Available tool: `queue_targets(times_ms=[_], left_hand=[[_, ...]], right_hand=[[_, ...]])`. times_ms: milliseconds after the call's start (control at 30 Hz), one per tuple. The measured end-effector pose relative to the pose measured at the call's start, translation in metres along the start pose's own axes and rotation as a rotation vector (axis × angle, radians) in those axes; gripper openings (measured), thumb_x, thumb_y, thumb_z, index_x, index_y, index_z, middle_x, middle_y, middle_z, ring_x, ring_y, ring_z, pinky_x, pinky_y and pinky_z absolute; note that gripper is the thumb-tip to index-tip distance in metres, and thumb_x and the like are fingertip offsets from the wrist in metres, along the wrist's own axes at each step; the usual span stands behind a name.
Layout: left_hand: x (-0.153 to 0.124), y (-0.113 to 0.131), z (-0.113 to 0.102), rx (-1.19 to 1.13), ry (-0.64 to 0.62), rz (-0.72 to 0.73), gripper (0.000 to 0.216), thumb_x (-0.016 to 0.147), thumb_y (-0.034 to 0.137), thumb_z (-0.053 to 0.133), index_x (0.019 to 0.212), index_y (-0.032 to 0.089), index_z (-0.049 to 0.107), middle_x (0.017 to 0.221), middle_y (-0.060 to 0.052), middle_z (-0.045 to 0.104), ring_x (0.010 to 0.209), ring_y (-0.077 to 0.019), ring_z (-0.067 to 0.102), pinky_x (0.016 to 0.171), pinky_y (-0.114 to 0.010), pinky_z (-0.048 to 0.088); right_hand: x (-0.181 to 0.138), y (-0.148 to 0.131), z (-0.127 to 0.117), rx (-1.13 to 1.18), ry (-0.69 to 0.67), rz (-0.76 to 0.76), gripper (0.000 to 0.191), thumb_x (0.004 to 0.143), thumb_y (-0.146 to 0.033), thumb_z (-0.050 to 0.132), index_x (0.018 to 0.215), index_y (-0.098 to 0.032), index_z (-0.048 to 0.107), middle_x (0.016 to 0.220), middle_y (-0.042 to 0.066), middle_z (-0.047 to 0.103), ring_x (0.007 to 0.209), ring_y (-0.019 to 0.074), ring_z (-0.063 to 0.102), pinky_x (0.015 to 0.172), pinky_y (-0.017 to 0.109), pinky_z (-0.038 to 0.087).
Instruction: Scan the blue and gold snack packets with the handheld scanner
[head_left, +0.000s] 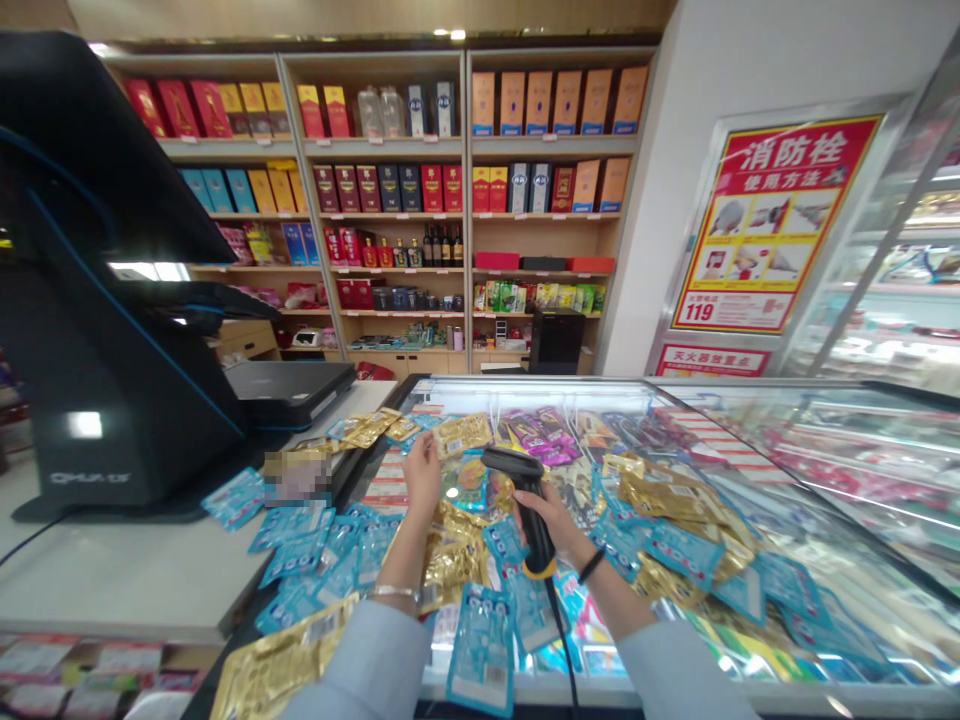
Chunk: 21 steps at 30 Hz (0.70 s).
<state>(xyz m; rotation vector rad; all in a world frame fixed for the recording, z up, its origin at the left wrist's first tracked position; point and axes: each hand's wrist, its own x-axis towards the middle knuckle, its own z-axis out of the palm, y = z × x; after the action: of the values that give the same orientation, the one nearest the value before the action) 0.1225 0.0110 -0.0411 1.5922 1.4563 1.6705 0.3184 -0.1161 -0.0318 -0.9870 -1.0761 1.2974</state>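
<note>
My right hand (551, 520) is wrapped round the handle of a black barcode scanner (514, 463); its head points left and its cable runs down toward me. In my left hand (422, 468) the fingertips pinch the left end of a gold snack packet (463, 435). That packet is just beyond the scanner's head. Beneath and between my forearms lie more gold packets (454, 562) and blue packets (481, 645), loosely piled on the glass-topped freezer (375, 485). A second heap of gold packets (679, 505) and blue packets (682, 552) sits right of my right hand.
On the white counter (120, 570) at left stands a black checkout terminal (112, 380), with blue packets (234, 498) beside its base. Shelves of boxed goods (375, 190) line the back wall. A red and yellow poster (776, 220) hangs at right.
</note>
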Motion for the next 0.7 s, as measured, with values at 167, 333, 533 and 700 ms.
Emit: queue_targets(times_ms=[167, 333, 533, 700], left_hand=[[-0.001, 0.001, 0.001, 0.003, 0.003, -0.001, 0.028, 0.089, 0.023, 0.047, 0.109, 0.017, 0.065, 0.108, -0.009, 0.073, 0.101, -0.0209, 0.068, 0.094, -0.035, 0.051], [-0.003, 0.002, 0.001, -0.012, -0.004, 0.027, 0.028, 0.090, 0.023, 0.046, 0.110, 0.016, 0.064, 0.109, -0.010, 0.073, 0.102, -0.0210, 0.068, 0.095, -0.036, 0.051], [-0.006, 0.014, -0.004, 0.038, 0.087, -0.051, 0.047, 0.089, 0.019, 0.045, 0.136, 0.018, 0.047, 0.103, -0.009, 0.072, 0.094, -0.0202, 0.068, 0.086, -0.033, 0.053], [0.000, 0.010, -0.006, 0.081, 0.122, -0.078, 0.035, 0.085, 0.015, 0.043, 0.113, 0.017, 0.064, 0.111, -0.011, 0.070, 0.106, -0.0225, 0.065, 0.098, -0.037, 0.049]], right_hand=[[-0.002, -0.004, 0.001, 0.010, 0.015, 0.006, 0.043, 0.064, -0.054, 0.075, 0.079, -0.020, 0.053, 0.047, -0.004, 0.059, 0.033, 0.0120, 0.051, 0.034, 0.022, 0.039], [-0.001, -0.002, 0.000, 0.047, 0.038, 0.014, 0.043, 0.063, -0.052, 0.076, 0.077, -0.020, 0.051, 0.048, -0.004, 0.059, 0.032, 0.0120, 0.051, 0.033, 0.022, 0.039], [0.001, 0.003, -0.002, 0.084, 0.043, -0.002, 0.041, 0.062, -0.050, 0.076, 0.078, -0.021, 0.051, 0.047, -0.004, 0.059, 0.032, 0.0122, 0.051, 0.033, 0.022, 0.040], [0.003, 0.005, -0.003, 0.126, 0.068, 0.013, 0.041, 0.062, -0.050, 0.075, 0.079, -0.021, 0.051, 0.046, -0.004, 0.060, 0.032, 0.0126, 0.052, 0.032, 0.022, 0.040]])
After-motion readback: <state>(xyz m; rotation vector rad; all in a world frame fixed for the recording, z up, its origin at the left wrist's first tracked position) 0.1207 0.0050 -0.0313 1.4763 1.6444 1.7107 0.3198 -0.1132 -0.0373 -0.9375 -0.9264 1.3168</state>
